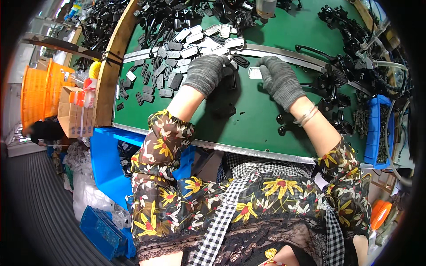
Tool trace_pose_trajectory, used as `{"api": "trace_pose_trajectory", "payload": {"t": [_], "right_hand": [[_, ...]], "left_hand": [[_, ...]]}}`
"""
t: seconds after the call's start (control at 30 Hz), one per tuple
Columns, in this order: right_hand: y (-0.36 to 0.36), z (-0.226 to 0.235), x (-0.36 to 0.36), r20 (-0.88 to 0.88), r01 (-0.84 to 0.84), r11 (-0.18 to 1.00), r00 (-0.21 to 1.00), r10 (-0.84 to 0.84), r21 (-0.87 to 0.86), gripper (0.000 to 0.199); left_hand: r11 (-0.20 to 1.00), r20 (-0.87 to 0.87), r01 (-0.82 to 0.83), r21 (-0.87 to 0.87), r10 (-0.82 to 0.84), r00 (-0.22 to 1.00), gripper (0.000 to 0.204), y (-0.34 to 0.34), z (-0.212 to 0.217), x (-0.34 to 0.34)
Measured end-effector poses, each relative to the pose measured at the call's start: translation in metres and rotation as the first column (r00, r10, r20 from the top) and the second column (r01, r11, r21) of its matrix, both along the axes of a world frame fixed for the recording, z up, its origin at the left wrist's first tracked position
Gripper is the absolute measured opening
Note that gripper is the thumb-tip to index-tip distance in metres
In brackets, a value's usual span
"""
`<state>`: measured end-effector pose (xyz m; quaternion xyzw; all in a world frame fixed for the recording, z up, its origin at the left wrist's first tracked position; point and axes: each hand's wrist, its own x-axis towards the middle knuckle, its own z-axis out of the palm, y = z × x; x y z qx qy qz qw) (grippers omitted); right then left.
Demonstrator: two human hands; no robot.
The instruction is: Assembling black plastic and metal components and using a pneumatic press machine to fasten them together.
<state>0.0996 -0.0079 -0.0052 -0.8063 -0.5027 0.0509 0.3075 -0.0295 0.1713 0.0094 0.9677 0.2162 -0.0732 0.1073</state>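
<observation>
My left hand point(205, 74), in a grey knit glove with bare wrist, is at the right edge of a heap of small rectangular covers point(189, 52). Its fingers are curled together; whatever they hold is hidden. A black part point(231, 81) shows just under its fingertips. Across a gap, my right hand point(280, 81), gloved likewise, has bent fingers and thumb at the edge of a pale, silver-rimmed rectangular cover point(255, 72), which it seems to pinch. Black rubber-like pads point(165, 93) lie scattered left of my left hand.
A metal rail point(284, 54) crosses the green tabletop point(262, 128) beyond my hands. Black lever assemblies point(333, 84) lie at right, near a blue bin point(377, 131) of small parts. A bottle-like nozzle point(265, 9) hangs above the far side. A wooden board point(104, 84) borders the left.
</observation>
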Motion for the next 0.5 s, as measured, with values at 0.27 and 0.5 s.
{"api": "trace_pose_trajectory", "payload": {"t": [0.27, 0.5], "right_hand": [[-0.034, 0.015, -0.008, -0.09, -0.055, 0.989, 0.994, 0.068, 0.138, 0.014], [-0.029, 0.024, -0.015, -0.458, 0.017, 0.996, 0.889, 0.025, 0.087, 0.016]], "left_hand": [[1.0, 0.183, -0.01, 0.03, 0.004, 0.983, 0.035, -0.001, -0.016, -0.029], [0.991, 0.144, 0.088, 0.103, -0.103, 0.984, 0.036, 0.011, -0.014, -0.012]]}}
